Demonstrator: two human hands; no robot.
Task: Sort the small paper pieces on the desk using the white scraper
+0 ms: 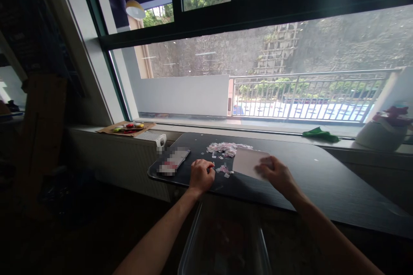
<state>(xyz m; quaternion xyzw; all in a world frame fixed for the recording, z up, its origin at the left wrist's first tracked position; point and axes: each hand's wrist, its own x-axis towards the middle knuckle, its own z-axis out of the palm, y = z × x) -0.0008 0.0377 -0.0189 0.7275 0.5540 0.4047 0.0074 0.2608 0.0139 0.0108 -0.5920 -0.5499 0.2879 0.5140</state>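
Note:
My right hand (pixel 272 172), partly smeared by motion, grips the right edge of a pale card or stiff sheet of paper (pixel 248 162). The sheet stands tilted over the dark table (pixel 309 176). Just left of it lies a heap of small white and pinkish paper scraps (pixel 226 149), with a smaller cluster of scraps (pixel 224 169) nearer me. My left hand (pixel 202 174) is closed beside that cluster, at the table's near edge. Its curled fingers hide whatever they may hold.
A phone-like flat device (pixel 176 161), partly pixelated, lies on the table's left end. Below the near edge is a clear plastic bin (pixel 190 240). A green cloth (pixel 320 134) and a pale rounded pot (pixel 380 131) sit on the sill. A radiator (pixel 129 154) stands left.

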